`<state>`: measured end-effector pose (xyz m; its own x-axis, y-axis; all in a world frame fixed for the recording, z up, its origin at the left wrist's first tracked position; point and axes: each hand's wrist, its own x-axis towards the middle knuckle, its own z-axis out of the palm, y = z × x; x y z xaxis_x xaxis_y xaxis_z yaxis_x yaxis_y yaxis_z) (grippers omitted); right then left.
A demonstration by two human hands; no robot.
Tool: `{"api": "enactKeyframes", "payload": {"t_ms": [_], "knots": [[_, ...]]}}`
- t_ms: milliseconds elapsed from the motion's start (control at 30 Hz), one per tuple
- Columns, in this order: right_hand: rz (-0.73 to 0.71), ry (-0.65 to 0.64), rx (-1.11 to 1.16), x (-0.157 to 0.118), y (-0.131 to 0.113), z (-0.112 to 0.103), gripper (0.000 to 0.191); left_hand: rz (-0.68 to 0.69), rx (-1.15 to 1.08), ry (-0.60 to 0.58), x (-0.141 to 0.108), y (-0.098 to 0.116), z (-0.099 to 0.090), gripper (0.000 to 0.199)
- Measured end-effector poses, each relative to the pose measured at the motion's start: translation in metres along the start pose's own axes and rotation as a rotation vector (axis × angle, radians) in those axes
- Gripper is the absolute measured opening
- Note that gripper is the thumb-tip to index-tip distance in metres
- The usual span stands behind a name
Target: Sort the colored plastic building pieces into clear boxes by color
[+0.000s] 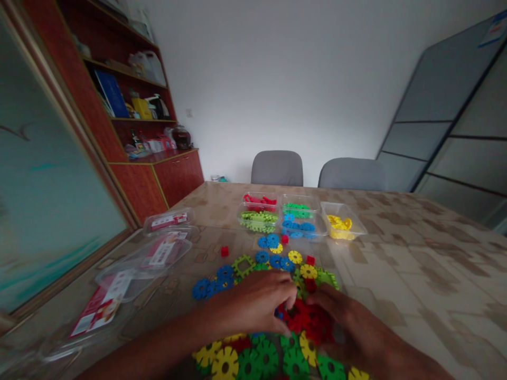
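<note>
Red pieces lie in the pile between my hands. My left hand is over them from the left, thumb and fingers curled with a gap between, and whatever it may touch is hidden. Along their right side, my right hand reaches in with its fingers apart, its lower part blurred. Green notched discs and yellow ones spread nearest to me. Beyond my left hand are blue discs, a light green square piece and a small red cube.
Clear tubs stand farther back, holding red pieces, light green, green, blue and yellow ones. Transparent lids with labels lie at the left. Two grey chairs stand behind the table.
</note>
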<state>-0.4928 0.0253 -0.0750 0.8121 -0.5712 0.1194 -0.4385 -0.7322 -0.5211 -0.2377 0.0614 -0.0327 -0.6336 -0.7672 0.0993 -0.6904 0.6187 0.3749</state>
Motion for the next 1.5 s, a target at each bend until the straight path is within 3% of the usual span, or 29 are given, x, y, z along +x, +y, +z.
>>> {"api": "enactKeyframes", "payload": {"t_ms": [200,367,467,533,633,700,833,967,1133,1233,1333,1500], "knots": [[-0.011,0.029,0.077,0.002,-0.002,-0.010,0.037,0.031,0.069,0.048,0.010,0.011,0.022,0.051],[-0.001,-0.012,0.088,0.003,-0.017,-0.033,0.023,0.001,0.153,0.054,0.012,0.007,0.024,0.010],[0.010,-0.079,0.096,0.002,-0.022,-0.032,0.013,-0.031,0.121,0.063,0.011,-0.001,0.019,0.009],[0.001,-0.083,0.097,0.000,-0.022,-0.026,0.016,-0.075,0.045,0.086,0.011,-0.005,0.015,0.009],[-0.003,-0.043,0.057,-0.002,-0.019,-0.014,0.042,-0.142,-0.110,0.126,0.010,-0.007,0.007,0.011],[-0.007,-0.043,0.065,0.000,-0.017,-0.007,0.049,-0.161,-0.189,0.136,0.010,-0.005,0.005,0.017],[-0.035,-0.022,0.136,0.006,-0.015,0.003,0.034,-0.137,-0.219,0.103,0.010,0.000,0.005,0.018],[0.060,0.044,0.150,0.009,-0.013,0.007,0.012,-0.102,-0.239,0.046,0.008,0.007,0.003,0.013],[0.036,0.059,0.156,0.011,-0.012,0.004,0.009,-0.108,-0.196,-0.056,0.002,0.013,0.008,0.062],[0.005,0.072,0.187,0.012,-0.014,0.002,0.012,-0.084,-0.147,-0.036,0.001,0.015,0.019,0.074],[0.000,0.112,0.259,0.014,-0.015,0.004,0.017,-0.064,-0.130,-0.003,0.001,0.016,0.025,0.062],[0.033,0.191,0.275,0.014,-0.010,0.007,0.014,-0.135,-0.200,0.046,0.004,0.014,0.020,0.040]]}}
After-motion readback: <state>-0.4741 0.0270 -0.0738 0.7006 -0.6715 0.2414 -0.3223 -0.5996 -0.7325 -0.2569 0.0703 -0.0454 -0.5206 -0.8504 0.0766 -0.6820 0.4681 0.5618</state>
